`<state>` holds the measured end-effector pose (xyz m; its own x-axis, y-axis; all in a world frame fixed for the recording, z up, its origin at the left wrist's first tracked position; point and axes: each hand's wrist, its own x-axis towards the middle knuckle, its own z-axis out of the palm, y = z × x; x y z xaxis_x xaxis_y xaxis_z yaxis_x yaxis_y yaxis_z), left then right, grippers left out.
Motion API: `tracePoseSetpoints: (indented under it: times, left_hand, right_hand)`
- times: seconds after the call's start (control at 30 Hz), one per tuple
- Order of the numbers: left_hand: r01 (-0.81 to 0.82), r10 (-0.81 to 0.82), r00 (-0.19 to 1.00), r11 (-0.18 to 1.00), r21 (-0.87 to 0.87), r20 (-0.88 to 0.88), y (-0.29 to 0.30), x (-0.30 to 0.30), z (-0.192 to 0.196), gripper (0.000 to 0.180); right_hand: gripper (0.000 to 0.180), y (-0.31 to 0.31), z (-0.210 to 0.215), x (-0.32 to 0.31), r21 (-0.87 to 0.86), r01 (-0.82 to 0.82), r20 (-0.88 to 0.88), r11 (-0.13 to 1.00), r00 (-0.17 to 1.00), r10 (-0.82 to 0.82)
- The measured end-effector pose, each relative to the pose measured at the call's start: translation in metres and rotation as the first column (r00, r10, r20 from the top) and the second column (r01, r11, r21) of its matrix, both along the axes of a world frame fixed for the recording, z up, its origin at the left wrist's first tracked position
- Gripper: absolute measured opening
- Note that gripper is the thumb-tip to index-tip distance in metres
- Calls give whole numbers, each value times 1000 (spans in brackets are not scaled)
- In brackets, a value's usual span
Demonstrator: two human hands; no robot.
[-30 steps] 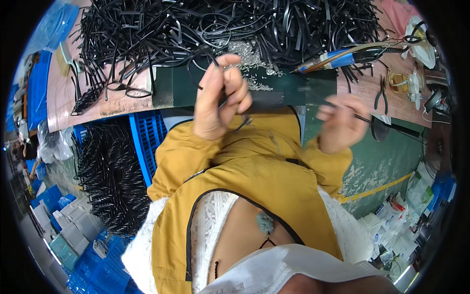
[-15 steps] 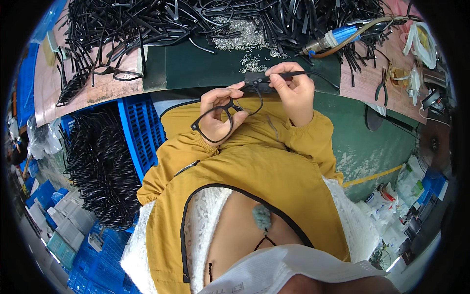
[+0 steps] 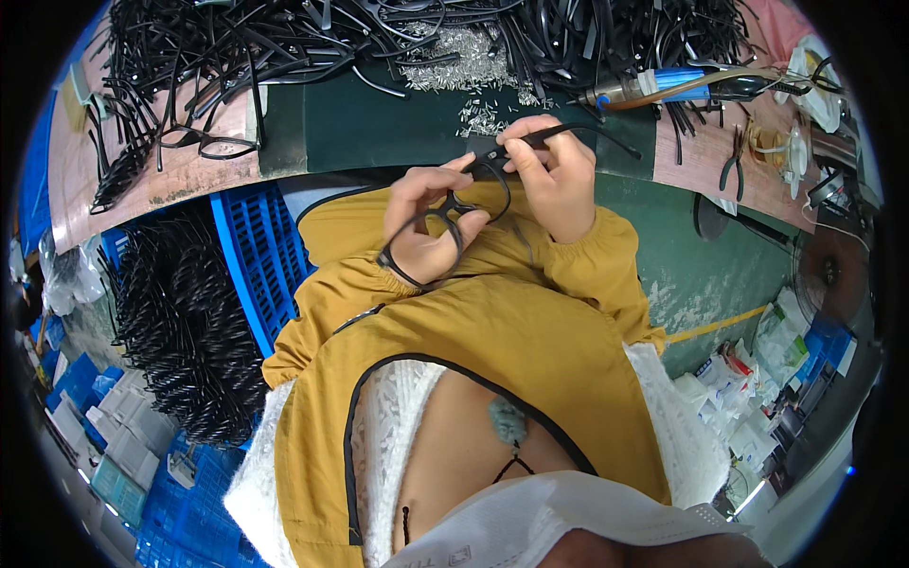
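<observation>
The left hand is cupping a black frame, fingers curled round its front. The right hand is pinching a temple arm against the frame's corner. Half a second ago both hands were lower and closer to the chest; they are now rising toward the bench edge, the arm lining up with the hinge, so the fitting looks under way. Beyond the right hand a blue-handled driver is lying among loose black arms and small silver screws. Far below the right hand, white and blue packets are lying on the floor; below the left hand, pale boxes are stacked beside a blue crate.
</observation>
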<state>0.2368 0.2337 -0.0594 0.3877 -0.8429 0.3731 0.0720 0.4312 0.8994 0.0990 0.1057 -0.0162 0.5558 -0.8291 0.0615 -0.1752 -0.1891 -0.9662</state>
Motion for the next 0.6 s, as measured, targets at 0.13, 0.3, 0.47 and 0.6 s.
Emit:
tracePoseSetpoints:
  times: [0.13, 0.3, 0.47, 0.6]
  left_hand:
    - [-7, 151, 829, 965, 260, -539, -10, 24, 29, 41]
    - [93, 138, 815, 928, 362, -563, -18, 55, 42, 35]
    - [50, 155, 907, 884, 465, -392, -19, 56, 41, 53]
    - [75, 175, 870, 877, 475, -461, -20, 57, 40, 67]
  right_hand:
    - [37, -21, 31, 1, 330, -306, -31, 893, 942, 335]
    - [32, -76, 56, 122, -804, -233, -114, 547, 964, 242]
    - [2, -137, 49, 226, -966, -91, -23, 241, 962, 271]
    - [12, -129, 64, 189, -918, 104, 219, 384, 937, 271]
